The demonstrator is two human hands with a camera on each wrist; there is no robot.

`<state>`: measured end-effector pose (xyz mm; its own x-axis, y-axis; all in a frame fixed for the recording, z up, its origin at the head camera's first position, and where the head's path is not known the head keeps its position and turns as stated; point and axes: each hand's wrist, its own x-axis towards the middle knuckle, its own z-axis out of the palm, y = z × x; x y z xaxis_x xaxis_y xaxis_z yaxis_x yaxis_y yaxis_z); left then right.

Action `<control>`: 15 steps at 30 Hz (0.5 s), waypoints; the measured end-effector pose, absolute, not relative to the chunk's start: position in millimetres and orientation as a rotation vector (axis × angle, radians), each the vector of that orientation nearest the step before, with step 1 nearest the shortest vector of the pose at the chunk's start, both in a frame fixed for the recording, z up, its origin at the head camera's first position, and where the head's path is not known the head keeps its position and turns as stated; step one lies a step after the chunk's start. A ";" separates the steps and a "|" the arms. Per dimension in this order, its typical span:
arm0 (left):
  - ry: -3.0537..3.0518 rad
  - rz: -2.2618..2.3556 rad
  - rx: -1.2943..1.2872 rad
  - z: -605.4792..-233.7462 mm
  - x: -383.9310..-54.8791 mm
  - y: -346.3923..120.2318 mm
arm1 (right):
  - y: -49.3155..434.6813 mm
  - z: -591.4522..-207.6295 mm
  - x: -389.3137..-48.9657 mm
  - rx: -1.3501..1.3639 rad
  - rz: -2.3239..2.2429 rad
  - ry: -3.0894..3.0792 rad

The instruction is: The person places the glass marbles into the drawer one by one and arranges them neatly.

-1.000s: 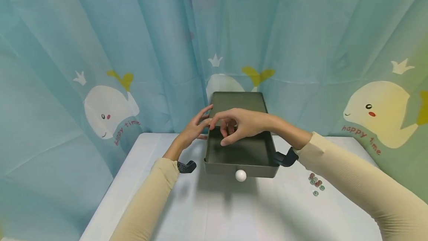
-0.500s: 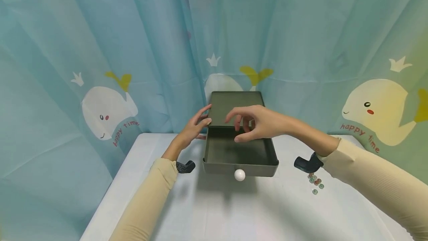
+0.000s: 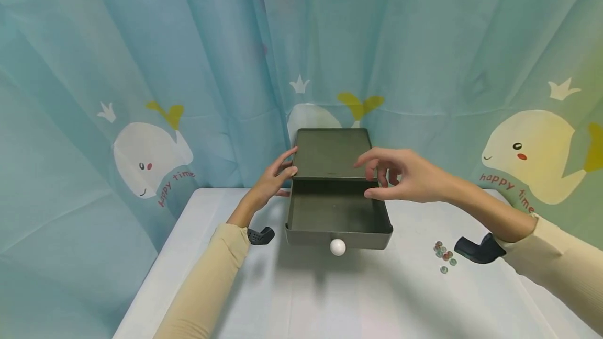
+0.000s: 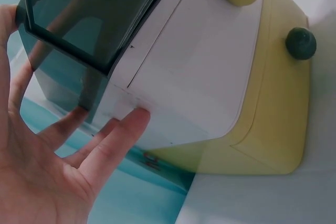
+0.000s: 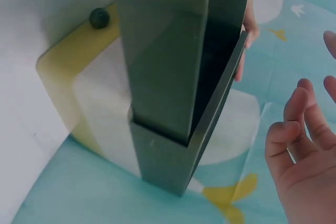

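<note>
A small drawer cabinet (image 3: 332, 151) with a dark green top stands at the back of the table. Its green top drawer (image 3: 325, 214) is pulled out, with a round white knob (image 3: 337, 247) on the front. My left hand (image 3: 267, 188) rests on the cabinet's left side, fingers spread and thumb near the top edge. In the left wrist view its fingertips touch the white section (image 4: 199, 72). My right hand (image 3: 405, 176) hovers over the right edge of the cabinet and drawer, fingers loosely bent, with nothing visible between them.
Several small red and green glass-like pieces (image 3: 445, 257) lie on the white table (image 3: 320, 302) at the right. Lower down, the cabinet has a yellow drawer with a dark green knob (image 4: 301, 43). A blue whale-print curtain (image 3: 226, 67) hangs behind.
My right hand has moved rightward from above the drawer's left part to its right edge, uncovering the drawer's inside. The left hand has stayed on the cabinet's side.
</note>
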<state>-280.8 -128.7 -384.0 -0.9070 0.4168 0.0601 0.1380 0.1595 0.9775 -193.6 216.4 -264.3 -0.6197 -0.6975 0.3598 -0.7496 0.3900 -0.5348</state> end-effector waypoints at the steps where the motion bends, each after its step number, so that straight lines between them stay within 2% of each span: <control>1: 2.212 1.824 0.542 -384.1 -280.4 -128.8 | 219.8 -265.4 -191.9 1.327 1.047 -2.539; 15: 2.214 1.820 0.544 -383.4 -280.9 -128.7 | 266.0 -284.5 -170.8 1.115 1.082 -2.485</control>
